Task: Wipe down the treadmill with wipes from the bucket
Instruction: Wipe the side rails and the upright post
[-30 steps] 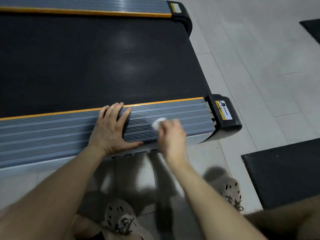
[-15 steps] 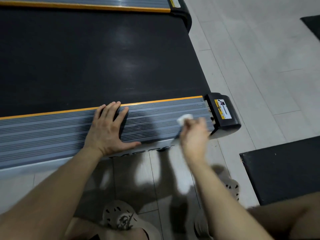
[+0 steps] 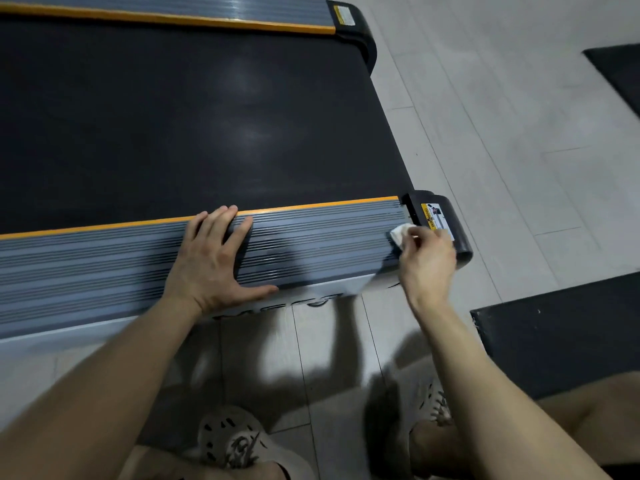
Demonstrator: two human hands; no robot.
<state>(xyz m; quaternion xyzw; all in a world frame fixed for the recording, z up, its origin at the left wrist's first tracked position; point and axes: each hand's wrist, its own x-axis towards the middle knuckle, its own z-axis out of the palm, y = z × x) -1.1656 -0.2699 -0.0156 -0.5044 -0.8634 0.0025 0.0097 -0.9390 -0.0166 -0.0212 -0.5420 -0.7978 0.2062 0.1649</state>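
The treadmill lies across the view, its black belt [image 3: 194, 133] flanked by ribbed grey side rails with orange edging. On the near side rail [image 3: 322, 237] my left hand [image 3: 214, 261] rests flat, fingers spread. My right hand [image 3: 427, 261] grips a small white wipe [image 3: 400, 235] and presses it on the rail's right end, right beside the black end cap [image 3: 450, 223] with its warning sticker. The bucket is not in view.
Pale floor tiles [image 3: 519, 133] surround the treadmill. A black mat [image 3: 561, 334] lies at the right, another dark mat [image 3: 620, 71] at the far right. My two shoes [image 3: 232, 441] stand on the floor below the rail.
My right hand has slid the wipe rightward along the near rail, from beside my left hand to the rail's end by the black cap. My left hand stayed put.
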